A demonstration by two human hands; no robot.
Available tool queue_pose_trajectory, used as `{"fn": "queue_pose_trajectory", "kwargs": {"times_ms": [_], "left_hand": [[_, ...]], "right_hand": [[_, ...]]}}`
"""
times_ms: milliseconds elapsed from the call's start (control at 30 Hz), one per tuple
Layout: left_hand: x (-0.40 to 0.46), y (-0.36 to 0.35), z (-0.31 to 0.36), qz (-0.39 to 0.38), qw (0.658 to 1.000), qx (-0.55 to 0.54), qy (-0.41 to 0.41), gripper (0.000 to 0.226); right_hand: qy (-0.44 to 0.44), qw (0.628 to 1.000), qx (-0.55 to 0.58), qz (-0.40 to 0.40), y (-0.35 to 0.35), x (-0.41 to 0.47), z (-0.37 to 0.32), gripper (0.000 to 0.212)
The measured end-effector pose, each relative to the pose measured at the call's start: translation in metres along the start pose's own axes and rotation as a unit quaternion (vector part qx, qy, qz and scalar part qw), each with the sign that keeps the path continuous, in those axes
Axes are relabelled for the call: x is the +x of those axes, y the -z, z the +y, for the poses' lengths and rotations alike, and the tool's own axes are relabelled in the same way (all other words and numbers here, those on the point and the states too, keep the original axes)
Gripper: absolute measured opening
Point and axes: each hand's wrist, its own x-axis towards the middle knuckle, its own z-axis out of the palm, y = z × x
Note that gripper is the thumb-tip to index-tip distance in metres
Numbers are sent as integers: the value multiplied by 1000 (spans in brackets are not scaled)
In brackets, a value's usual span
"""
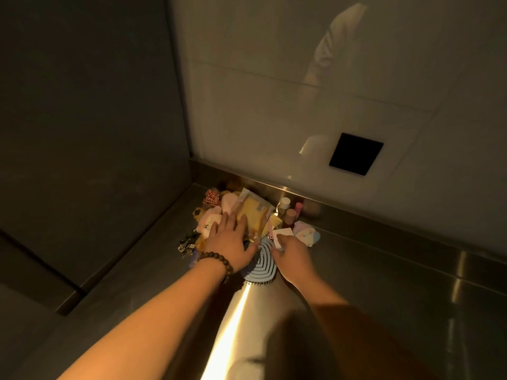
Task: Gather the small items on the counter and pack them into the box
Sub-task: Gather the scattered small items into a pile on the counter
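**Gathering under way, no box in view**

Your left hand (pixel 229 237) lies open and flat on the pile of small items (pixel 241 215) heaped in the corner of the steel counter (pixel 384 283). Your right hand (pixel 293 256) pinches a small pale card (pixel 284 234) above the blue brush (pixel 262 260). This looks like the collecting step; next you need to find the box, which is out of sight.

Heaped small items (pixel 247 215) in the steel counter's (pixel 384 270) back corner.

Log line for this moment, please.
left hand flat on item pile | right hand pinching small white card | hairbrush between hands | box not in view
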Motion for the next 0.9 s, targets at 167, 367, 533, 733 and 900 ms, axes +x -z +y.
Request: {"fn": "queue_pose_trajectory", "kwargs": {"times_ms": [167,367,533,733,900], "left_hand": [[-37,4,20,19,999,-21,-19,79],[-69,-7,75,0,997,-10,-82,81],[-87,-32,151,-27,984,-32,-174,78],[-140,-63,257,-63,954,-53,-287,77],[-214,-89,334,-97,927,-54,-359,77]], "right_hand": [[-15,1000,-9,19,14,-34,15,52],[-66,993,-38,87,38,-97,56,56],[-138,979,-60,135,67,-171,110,55],[-239,946,-73,206,113,-278,167,53],[-301,914,-55,268,145,-376,201,51]]}}
